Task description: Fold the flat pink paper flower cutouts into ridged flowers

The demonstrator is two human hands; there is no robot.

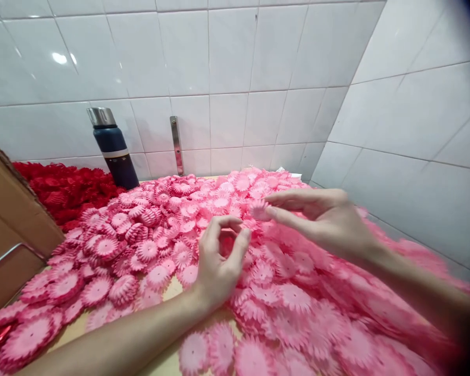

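Note:
Many round pink pieces with fringed edges [147, 250] lie heaped over a pale tabletop. Over the middle of the heap is my left hand [219, 256], its thumb and fingers curled toward each other; whatever may be between the fingertips is too small to make out. To its right and slightly higher, my right hand [317, 219] pinches a small pink fringed piece [259, 210] between thumb and fingers. The two hands are apart.
A dark blue bottle [115, 149] with a metal lid stands at the back left, beside a red heap [68, 190]. A cardboard box [11, 224] is at the left edge. White tiled walls rise behind and right. A metal strip [176, 146] is on the back wall.

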